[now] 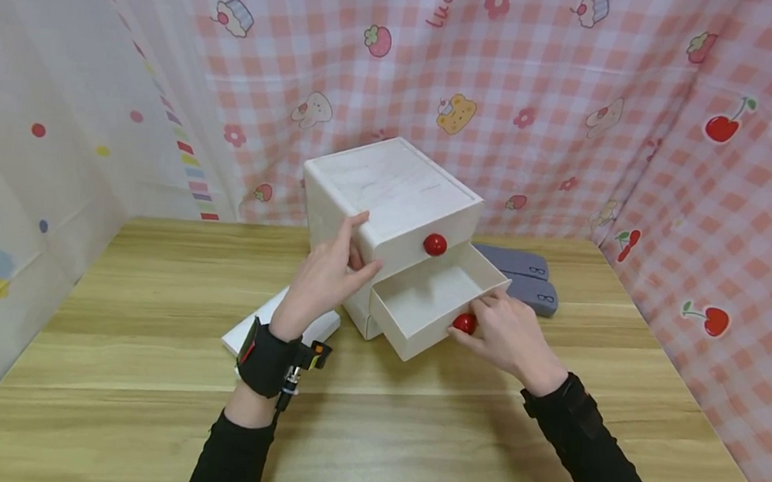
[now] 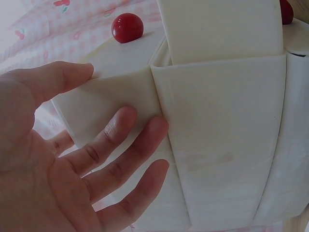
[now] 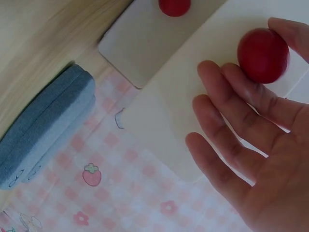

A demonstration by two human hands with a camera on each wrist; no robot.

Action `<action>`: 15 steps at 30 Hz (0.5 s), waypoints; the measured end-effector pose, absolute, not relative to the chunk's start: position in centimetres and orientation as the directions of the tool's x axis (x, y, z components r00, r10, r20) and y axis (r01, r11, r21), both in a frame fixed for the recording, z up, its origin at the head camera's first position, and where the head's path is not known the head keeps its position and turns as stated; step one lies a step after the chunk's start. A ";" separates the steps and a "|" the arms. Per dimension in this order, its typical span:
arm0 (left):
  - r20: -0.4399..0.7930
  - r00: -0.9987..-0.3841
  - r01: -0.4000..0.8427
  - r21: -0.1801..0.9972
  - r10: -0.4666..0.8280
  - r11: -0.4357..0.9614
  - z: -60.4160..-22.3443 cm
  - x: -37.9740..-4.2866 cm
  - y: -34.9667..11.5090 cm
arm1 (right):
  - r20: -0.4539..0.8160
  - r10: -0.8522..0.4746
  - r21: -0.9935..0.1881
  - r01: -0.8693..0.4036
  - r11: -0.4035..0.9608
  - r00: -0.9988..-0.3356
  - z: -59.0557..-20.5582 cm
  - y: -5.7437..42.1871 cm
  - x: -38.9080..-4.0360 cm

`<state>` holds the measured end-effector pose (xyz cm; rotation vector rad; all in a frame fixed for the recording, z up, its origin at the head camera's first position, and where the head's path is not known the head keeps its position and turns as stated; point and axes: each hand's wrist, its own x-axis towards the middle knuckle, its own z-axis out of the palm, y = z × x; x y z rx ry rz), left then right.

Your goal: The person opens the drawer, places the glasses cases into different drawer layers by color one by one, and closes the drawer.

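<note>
A small white drawer cabinet [image 1: 391,187] with a marbled top stands at the back of the table. Below its closed upper drawer, with its red knob [image 1: 435,245], a lower drawer [image 1: 410,348] is pulled out, its visible inside bare. My right hand [image 1: 509,334] pinches that drawer's round red knob [image 3: 263,55] between thumb and index finger; the other fingers lie along the drawer front. My left hand [image 1: 326,282] rests against the cabinet's left side, thumb near the front edge, fingers loosely spread [image 2: 120,125]. Another red knob [image 3: 175,5] shows in the right wrist view.
Two grey-blue cases [image 1: 528,290] with small glasses marks lie behind the cabinet's right side. A flat white object [image 1: 252,325] lies partly hidden under my left wrist. Patterned curtains [image 1: 402,72] close off the back and both sides of the wooden table [image 1: 408,445].
</note>
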<state>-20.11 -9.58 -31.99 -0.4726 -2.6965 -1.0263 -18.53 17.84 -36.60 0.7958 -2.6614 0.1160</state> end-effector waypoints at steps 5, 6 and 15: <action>0.313 -0.925 0.372 0.613 0.218 0.697 -32.1 -20.1 -9.6 | 0.346 -0.513 0.027 -0.538 0.843 -0.786 -36.3 18.2 -17.9; 0.313 -0.924 0.372 0.615 0.218 0.696 -32.1 -20.1 -9.6 | 0.343 -0.512 0.026 -0.538 0.843 -0.787 -36.2 18.2 -17.8; 0.314 -0.924 0.374 0.616 0.219 0.693 -32.2 -20.1 -9.6 | 0.305 -0.527 -0.018 -0.558 0.829 -0.793 -36.0 19.2 -17.1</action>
